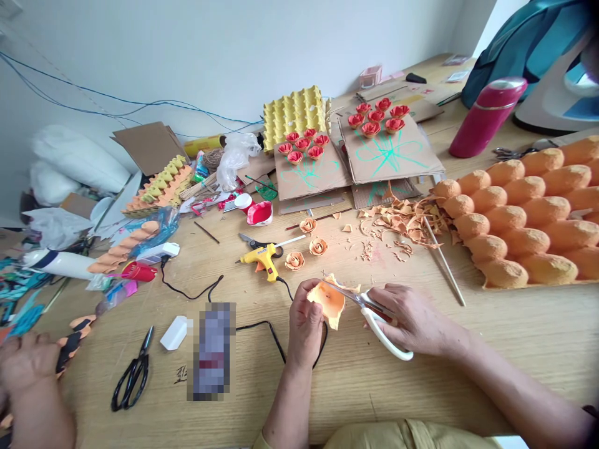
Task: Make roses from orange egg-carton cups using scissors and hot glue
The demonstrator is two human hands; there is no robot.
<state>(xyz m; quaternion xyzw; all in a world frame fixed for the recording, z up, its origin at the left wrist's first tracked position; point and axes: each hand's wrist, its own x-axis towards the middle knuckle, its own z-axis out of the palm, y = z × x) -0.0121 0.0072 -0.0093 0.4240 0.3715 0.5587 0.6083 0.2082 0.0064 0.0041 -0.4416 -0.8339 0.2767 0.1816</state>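
Between its thumb and fingers, my left hand (305,327) pinches an orange egg carton cup (331,304) with a ragged, partly cut rim. My right hand (406,318) grips white-handled scissors (386,337), whose blades reach over the cup's upper edge. Beyond my hands lie small orange carton roses (318,247) on the wooden table. A yellow glue gun (264,259) rests left of them, its black cord running under my left wrist. Curled orange carton scraps (400,218) are heaped farther right.
An orange egg tray (528,215) fills the right side, near a wooden stick (444,262) and a magenta bottle (487,117). Cardboard sheets with red flowers (390,153) stand at the back. Black scissors (133,374) lie left; another person's hand (29,368) is at the far left.
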